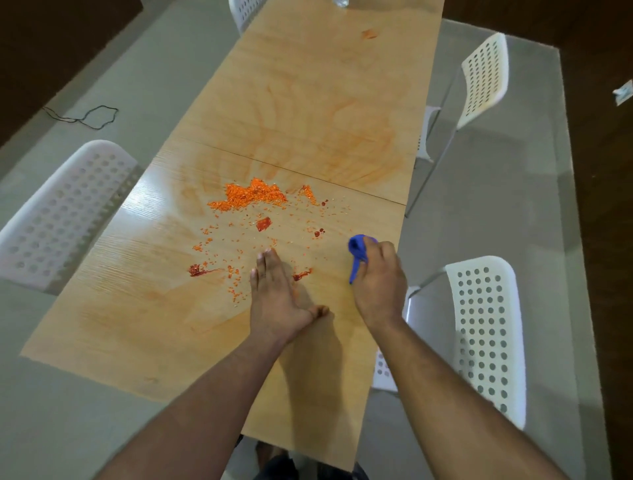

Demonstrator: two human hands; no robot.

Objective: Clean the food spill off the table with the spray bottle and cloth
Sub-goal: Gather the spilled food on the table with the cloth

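A long light-wood table [113,301] carries a food spill [250,197]: a heap of orange grains, scattered grains around it and several red sauce blobs [263,224]. Orange smears streak the far half of the table. My left hand [277,298] lies flat on the tabletop with straight fingers, just below the scattered grains and beside a red blob [303,274]. My right hand [376,277] grips a bunched blue cloth [358,253] near the table's right edge. A clear object [340,2], barely visible, stands at the far end; I cannot tell whether it is the spray bottle.
White perforated chairs stand around the table: one at the left [65,212], one at the near right [486,335], one at the far right [483,75], one at the far end [245,10]. A black cord [85,116] lies on the grey floor at left.
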